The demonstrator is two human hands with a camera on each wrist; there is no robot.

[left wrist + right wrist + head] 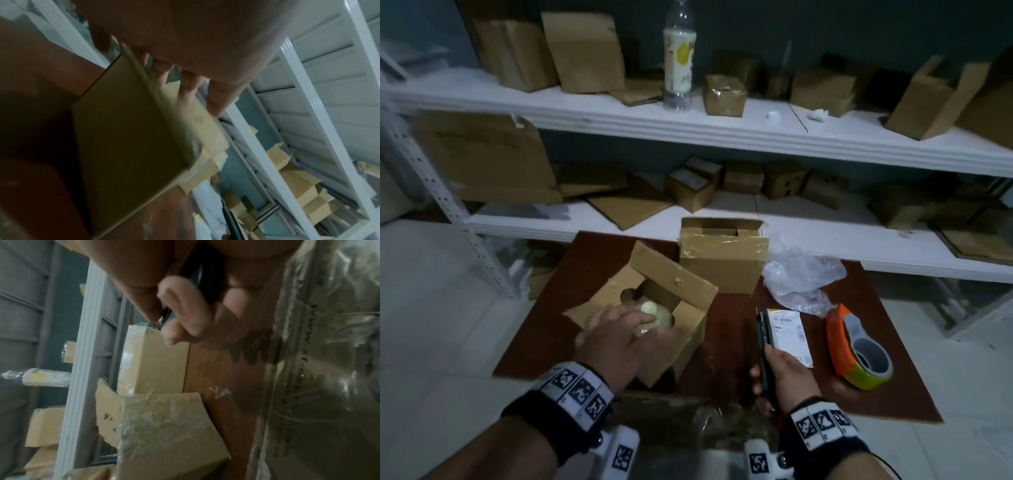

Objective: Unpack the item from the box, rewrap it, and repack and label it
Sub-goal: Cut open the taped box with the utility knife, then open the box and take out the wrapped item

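Note:
An open cardboard box (681, 329) stands on the brown table (893, 387), flaps up. Inside lies a pale item in clear wrap (661, 313). My left hand (640, 322) reaches into the box and its fairly straight fingers (218, 100) rest on the item, beside the box wall (127, 129). My right hand (770, 363) hovers over the table right of the box and grips a slim dark tool (763, 342), a pen or a cutter. The right wrist view shows its fingers (185, 311) curled round that tool (197, 277). A white printed label (789, 334) lies just beyond.
A second taped box (722, 260) stands behind the open one. Crumpled clear plastic (801, 277) and an orange tape dispenser (859, 346) lie to the right. Plastic-covered cardboard (329, 369) sits at the near edge. White shelves (688, 130) with several boxes and a bottle (678, 58) stand behind.

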